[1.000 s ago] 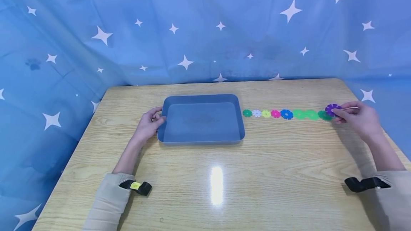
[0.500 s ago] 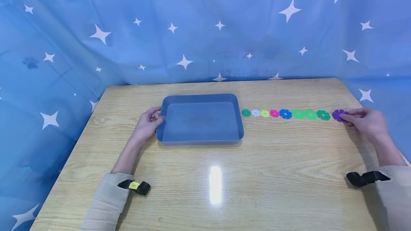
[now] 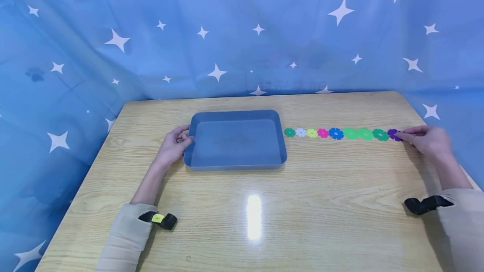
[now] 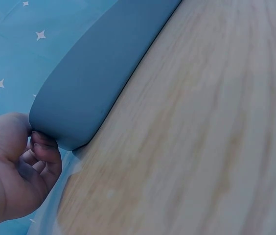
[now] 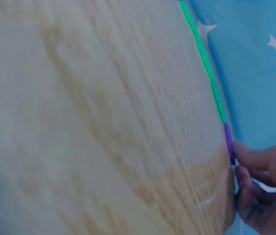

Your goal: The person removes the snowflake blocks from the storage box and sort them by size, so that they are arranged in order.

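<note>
My left hand (image 3: pixel 173 147) holds the left side of a blue-grey rectangular tray (image 3: pixel 236 167), thumb over the rim and fingers curled beneath or behind. In the left wrist view the tray's outer wall (image 4: pixel 89 78) runs up from that grip. To the right of the tray lies a row of flat notched snowflake discs: green, white, yellow, pink, a blue disc (image 3: pixel 336 133), light green ones and a darker green disc (image 3: pixel 380 134). At its right end my right hand (image 3: pixel 429 142) pinches a purple snowflake disc (image 3: pixel 394 134), which sits against the darker green one.
The wooden table (image 3: pixel 321 213) carries everything, with a bright light reflection in its front middle. A blue curtain (image 3: pixel 242 32) with white stars hangs behind and to both sides. Black straps with wrist cameras (image 3: pixel 166 221) sit on both sleeves.
My right hand first lowered the purple disc to the right of the row, leaving a gap, then slid it left against the darker green disc. The left hand has stayed on the tray.
</note>
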Demonstrator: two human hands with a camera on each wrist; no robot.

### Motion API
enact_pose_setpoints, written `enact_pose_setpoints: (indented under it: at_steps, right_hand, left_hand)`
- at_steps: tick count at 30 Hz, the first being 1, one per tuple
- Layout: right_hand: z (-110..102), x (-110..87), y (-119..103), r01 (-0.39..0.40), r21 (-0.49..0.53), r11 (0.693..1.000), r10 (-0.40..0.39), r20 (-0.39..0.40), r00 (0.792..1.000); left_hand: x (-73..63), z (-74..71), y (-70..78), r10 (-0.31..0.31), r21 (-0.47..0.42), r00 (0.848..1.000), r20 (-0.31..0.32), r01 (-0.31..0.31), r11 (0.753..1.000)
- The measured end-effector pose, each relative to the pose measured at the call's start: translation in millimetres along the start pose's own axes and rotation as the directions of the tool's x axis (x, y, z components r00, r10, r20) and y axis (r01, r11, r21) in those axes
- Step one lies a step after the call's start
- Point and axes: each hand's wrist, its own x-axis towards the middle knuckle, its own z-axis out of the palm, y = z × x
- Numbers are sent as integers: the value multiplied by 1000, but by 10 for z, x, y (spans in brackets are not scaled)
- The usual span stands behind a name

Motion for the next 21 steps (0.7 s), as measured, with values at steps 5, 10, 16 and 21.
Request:
enact_pose_setpoints:
  at_steps: [5, 10, 16, 21]
  right_hand:
    - [9, -23, -2, -12, 11, 1000, 12, -6, 1000]
    - [26, -40, -3, -4, 9, 1000, 4, -21, 1000]
    - [39, -64, -39, 55, 43, 998, -52, -60, 997]
    - [53, -99, -143, 106, 25, 994, -103, -84, 991]
  left_hand:
    - [3, -11, -13, -11, -8, 1000, 12, 12, 1000]
    - [-6, -56, -27, -39, -24, 999, 19, 39, 999]
    - [-1, -96, -23, -35, -35, 999, -8, 35, 999]
    - [17, -95, 3, 10, 92, 997, -71, -3, 996]
